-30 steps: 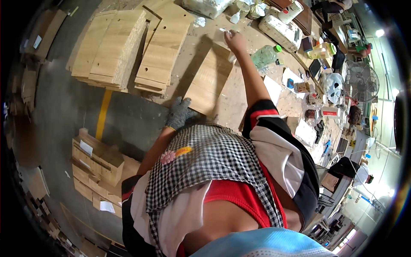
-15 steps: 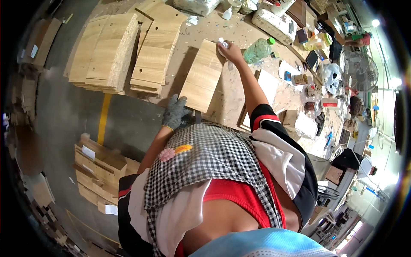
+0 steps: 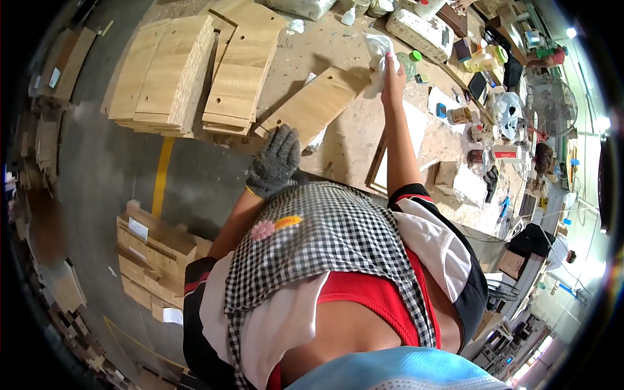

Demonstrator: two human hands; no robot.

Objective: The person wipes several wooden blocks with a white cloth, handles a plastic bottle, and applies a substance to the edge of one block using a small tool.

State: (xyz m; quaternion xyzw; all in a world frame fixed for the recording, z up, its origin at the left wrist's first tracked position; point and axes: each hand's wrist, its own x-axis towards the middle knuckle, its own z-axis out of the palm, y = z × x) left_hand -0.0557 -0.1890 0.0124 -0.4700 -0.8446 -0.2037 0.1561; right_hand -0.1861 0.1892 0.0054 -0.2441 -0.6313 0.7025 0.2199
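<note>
A light wood-grain board (image 3: 322,97) with small holes near its ends lies slanted on the worktable (image 3: 344,156). My left hand (image 3: 276,162), in a grey knit glove, grips the board's near left end; the thumb is hidden. Out past the board's far right end, my bare right hand (image 3: 392,78) is closed on a crumpled white cloth (image 3: 379,52). Just right of that hand stands a clear green plastic bottle (image 3: 407,65) with a green cap, partly covered by the fingers. Something white (image 3: 317,140) shows under the board's right edge.
Two stacks of similar boards, a left stack (image 3: 159,71) and a right stack (image 3: 240,71), stand left of my hands. A white-topped panel (image 3: 406,133) lies to the right. Farther right are cups, a white plastic bag (image 3: 504,114) and a fan (image 3: 552,107). More wooden parts (image 3: 153,253) sit on the floor.
The board has swung round clockwise, and holes now show on its upper face. My right hand has left its far corner and moved right with the cloth. My left hand has moved onto its near end.
</note>
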